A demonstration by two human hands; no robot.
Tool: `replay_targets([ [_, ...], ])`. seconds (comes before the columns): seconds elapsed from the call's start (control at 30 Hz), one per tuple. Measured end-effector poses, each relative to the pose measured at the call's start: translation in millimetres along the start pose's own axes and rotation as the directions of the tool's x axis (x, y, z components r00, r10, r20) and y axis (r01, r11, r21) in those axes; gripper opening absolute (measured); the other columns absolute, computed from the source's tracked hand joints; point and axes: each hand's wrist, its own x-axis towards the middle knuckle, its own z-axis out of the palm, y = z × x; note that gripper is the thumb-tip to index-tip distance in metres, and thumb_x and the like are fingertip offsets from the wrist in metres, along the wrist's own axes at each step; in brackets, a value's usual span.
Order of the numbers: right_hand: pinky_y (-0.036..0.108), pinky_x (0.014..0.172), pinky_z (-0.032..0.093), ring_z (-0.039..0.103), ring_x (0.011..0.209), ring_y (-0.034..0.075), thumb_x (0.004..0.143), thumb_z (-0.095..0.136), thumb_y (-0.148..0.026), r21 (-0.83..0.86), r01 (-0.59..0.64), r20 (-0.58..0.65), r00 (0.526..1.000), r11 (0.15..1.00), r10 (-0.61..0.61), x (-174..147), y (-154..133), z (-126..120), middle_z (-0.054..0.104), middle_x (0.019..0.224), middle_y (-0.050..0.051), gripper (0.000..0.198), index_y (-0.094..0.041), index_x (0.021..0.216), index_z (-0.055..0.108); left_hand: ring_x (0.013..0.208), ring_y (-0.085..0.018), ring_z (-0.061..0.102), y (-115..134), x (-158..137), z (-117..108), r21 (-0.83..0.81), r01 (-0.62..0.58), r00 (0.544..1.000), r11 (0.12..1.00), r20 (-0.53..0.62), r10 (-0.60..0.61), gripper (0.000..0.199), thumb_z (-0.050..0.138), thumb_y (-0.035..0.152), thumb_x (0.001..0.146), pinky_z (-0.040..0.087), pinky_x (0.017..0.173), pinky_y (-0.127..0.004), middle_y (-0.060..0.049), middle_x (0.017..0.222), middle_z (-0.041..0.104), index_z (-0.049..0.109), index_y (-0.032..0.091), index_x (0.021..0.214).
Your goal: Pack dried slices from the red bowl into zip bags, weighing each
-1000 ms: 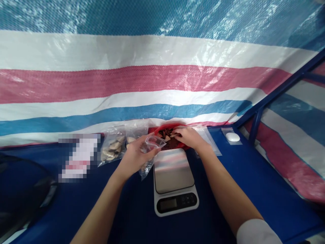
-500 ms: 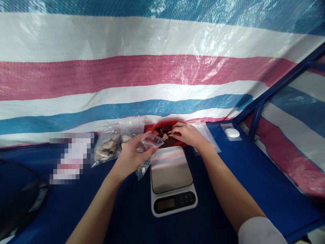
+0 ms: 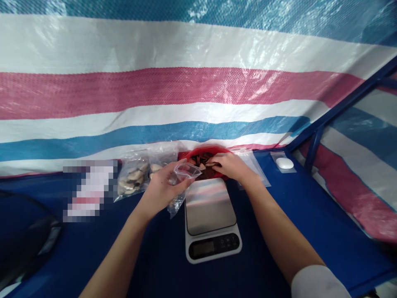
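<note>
My left hand (image 3: 161,188) is closed around a small clear zip bag (image 3: 177,205), its mouth spread open above the back edge of the kitchen scale (image 3: 211,207). Just behind the scale, a red bag (image 3: 214,149) holds dried brown pieces (image 3: 201,159), flat and curled. My right hand (image 3: 229,166) reaches over the red bag's right side, fingertips pinched at one brown piece among the others. The scale's steel plate carries nothing, and its display looks dark.
Left of the red bag lie clear bags of pale dried slices (image 3: 133,178). A flat clear bag (image 3: 256,167) lies under my right wrist. Farther right sits a white oval object (image 3: 284,163) on a small clear bag. Striped sheeting (image 3: 186,87) closes off the back of the blue table (image 3: 310,215).
The right fingers have shifted slightly within the red bag, around the brown pieces. My left hand keeps its hold on the zip bag. The view has moved a little.
</note>
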Motion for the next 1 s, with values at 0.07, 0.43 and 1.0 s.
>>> replay_targets([
  [0.07,0.035,0.093,0.053,0.071,0.102,0.023,0.094,0.06,-0.021,-0.017,-0.006,-0.003,1.0,1.0,0.006,0.7,-1.2,0.6,0.076,0.115,0.005,0.024,-0.027,0.109,0.078,0.086,-0.022,0.071,0.5,0.2,-0.1,-0.007,-0.008,1.0,1.0,0.003,0.008,0.046,0.075,0.045,0.082,0.06,0.077,-0.036,-0.005,0.108,0.077,0.067,0.023,0.123],
  [0.43,0.032,0.088,0.057,0.075,0.094,0.021,0.092,0.066,-0.027,0.333,0.026,-0.11,0.994,0.943,0.011,-4.7,2.8,-18.4,0.079,0.107,0.0,0.018,-0.028,0.103,0.08,0.077,-0.019,0.069,-0.3,-0.3,0.9,0.008,-0.024,1.0,1.0,0.006,0.024,0.045,0.074,0.045,0.083,0.059,0.07,-0.034,-0.005,0.107,0.077,0.067,0.024,0.121],
  [1.0,0.029,0.085,0.054,0.074,0.092,0.018,0.091,0.066,-0.02,0.343,0.298,-0.13,0.954,0.891,-0.269,-13.1,-65.8,-50.1,0.08,0.102,-0.003,0.02,-0.031,0.099,0.081,0.112,-0.03,0.066,0.1,-2.5,11.9,-0.015,-0.082,0.993,0.997,0.082,0.083,0.057,0.078,0.039,0.079,0.056,0.093,-0.044,-0.011,0.122,0.07,0.065,0.022,0.131],
])
